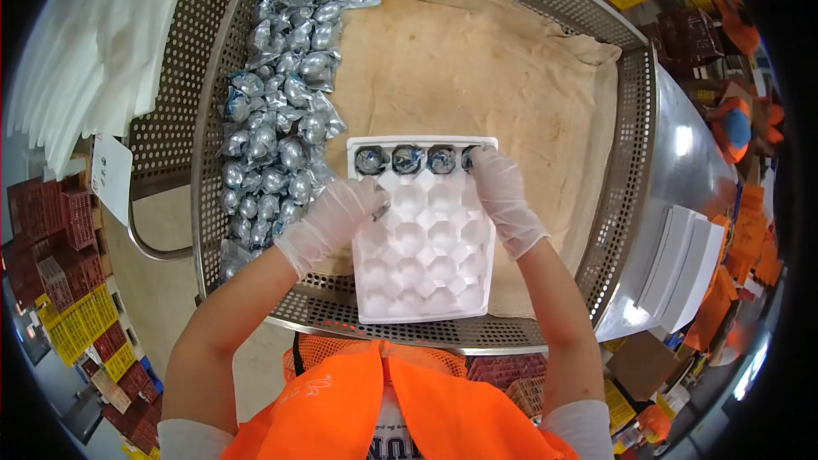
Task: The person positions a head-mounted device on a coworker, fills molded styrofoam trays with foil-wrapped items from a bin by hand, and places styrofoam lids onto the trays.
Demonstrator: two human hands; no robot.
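A white foam egg tray (441,232) lies on the cloth, its near end over the rim of the metal bin. Silver-wrapped eggs (407,159) fill the wells of its far row; the other rows are bare. My right hand (503,192), in a clear glove, has its fingers closed at the egg (468,158) in the far right well, partly covering it. At the tray's left edge, my gloved left hand (341,215) is closed, with a small dark, shiny part of a wrapped egg (380,211) showing at the fingertips.
Many silver-wrapped eggs (290,152) are heaped along the left side of the perforated metal bin (615,162). Brown cloth (477,60) lines it. White foam trays are stacked at the left (111,43), and white foam pieces (679,268) rest on metal at the right.
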